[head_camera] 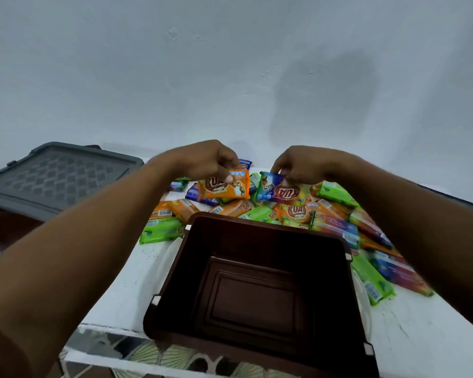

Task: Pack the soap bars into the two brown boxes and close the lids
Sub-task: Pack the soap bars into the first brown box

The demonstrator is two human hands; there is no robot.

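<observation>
An open brown box [260,227] stands on the white surface just in front of me, with nothing inside it. Behind it lies a pile of wrapped soap bars [333,211] in orange, green and blue-purple wrappers. My left hand [208,159] pinches an orange soap bar [224,186] by its top edge, lifted above the pile. My right hand [298,165] pinches the edge of a blue and orange soap bar [277,189] that rests on the pile. A second brown box [0,225] is at the far left, under a grey lid [58,175].
The white surface [120,290] ends at a near edge, with patterned floor tiles [153,353] below. A pale wall [230,77] rises right behind the pile. More soap bars spread to the right of the open box, near a dark edge [459,197].
</observation>
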